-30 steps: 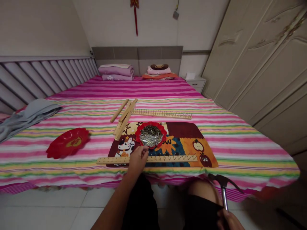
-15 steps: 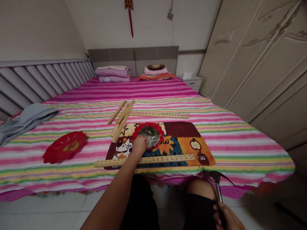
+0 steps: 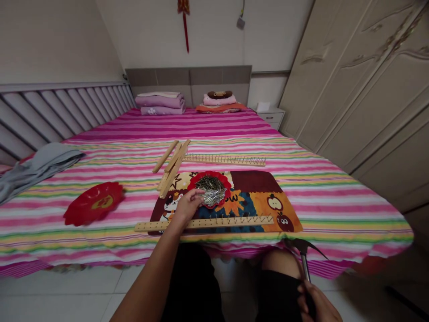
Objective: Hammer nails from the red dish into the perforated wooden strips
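Note:
My left hand (image 3: 188,203) reaches over the near wooden strip (image 3: 204,223) to the rim of a red dish (image 3: 211,189) heaped with metal nails. Its fingertips are pinched together at the dish's left edge; whether a nail is between them is too small to see. The near strip has a row of nails standing along its right half. My right hand (image 3: 317,306) rests low by my right knee, closed on the handle of a claw hammer (image 3: 304,257) whose head points up just below the bed edge. Both the dish and the strip lie on a colourful cartoon mat (image 3: 261,201).
Loose wooden strips (image 3: 172,163) and a second nailed strip (image 3: 224,159) lie behind the mat on the striped bedspread. An empty red dish (image 3: 94,203) sits at left, grey cloth (image 3: 36,165) beyond it. Folded bedding is at the headboard, wardrobe doors on the right.
My left hand went forward from the near strip to the dish of nails and now sits at its left rim. The right hand with the hammer stayed low.

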